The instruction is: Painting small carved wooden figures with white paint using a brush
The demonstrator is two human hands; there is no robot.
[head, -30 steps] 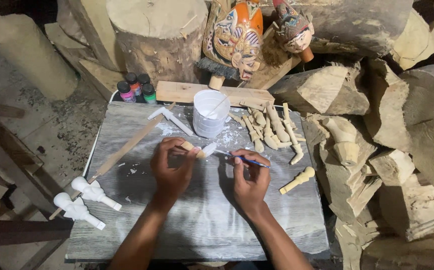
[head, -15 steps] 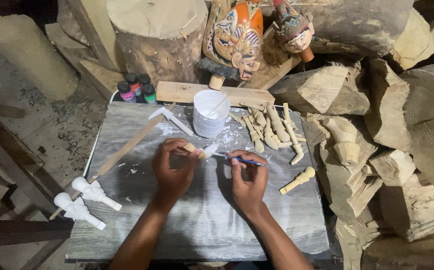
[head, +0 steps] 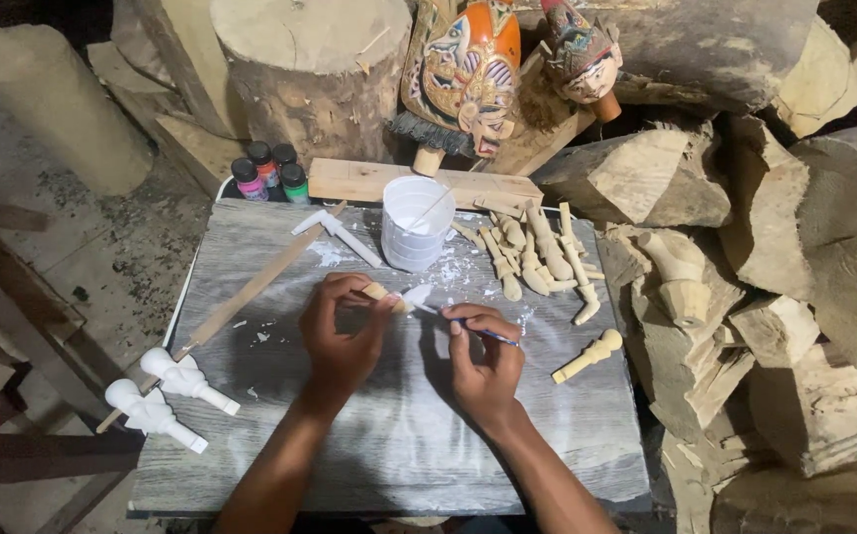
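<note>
My left hand [head: 338, 334] grips a small carved wooden piece [head: 385, 295], partly coated white at its tip. My right hand [head: 484, 358] holds a thin blue-handled paintbrush [head: 468, 324] whose bristles touch the white end of that piece. Both hands hover over the middle of a grey wood-grain board [head: 389, 445]. Just beyond them stands a white plastic cup [head: 416, 223] of white paint with a stick in it.
Two white-painted carved pieces [head: 173, 394] lie at the board's left edge beside a long wooden stick [head: 251, 289]. Several unpainted carved limbs [head: 537, 257] and one turned piece [head: 588, 356] lie right. Small paint bottles [head: 268, 172], painted puppet heads [head: 468, 69] and rough logs [head: 745, 247] surround the board.
</note>
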